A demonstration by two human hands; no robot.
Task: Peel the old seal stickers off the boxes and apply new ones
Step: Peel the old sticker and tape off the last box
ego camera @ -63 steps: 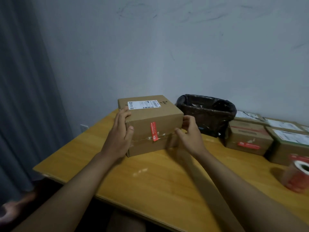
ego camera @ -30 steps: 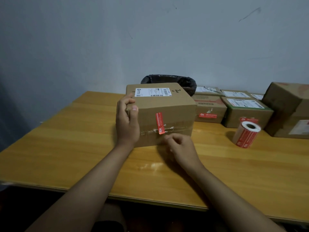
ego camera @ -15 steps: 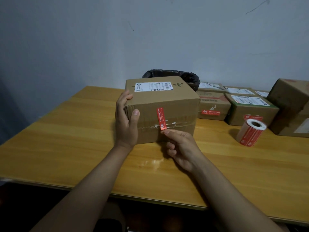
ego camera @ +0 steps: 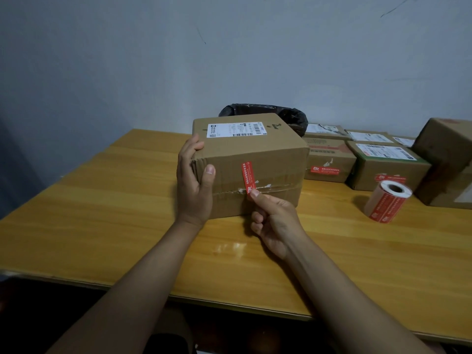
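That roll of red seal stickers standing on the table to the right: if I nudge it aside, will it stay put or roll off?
The roll of red seal stickers stands on end on the wooden table, so a light push should slide it rather than roll it. It looks tall and leans slightly, so it may tip. Once on its side, it would probably roll.

Both bare forearms reach forward from the near edge. The left hand [ego camera: 194, 185] grips the left front corner of the cardboard box [ego camera: 255, 154], thumb on its front face, fingers round the side. The right hand [ego camera: 274, 221] is curled, thumb and forefinger pinching the lower end of the red seal sticker [ego camera: 248, 176].
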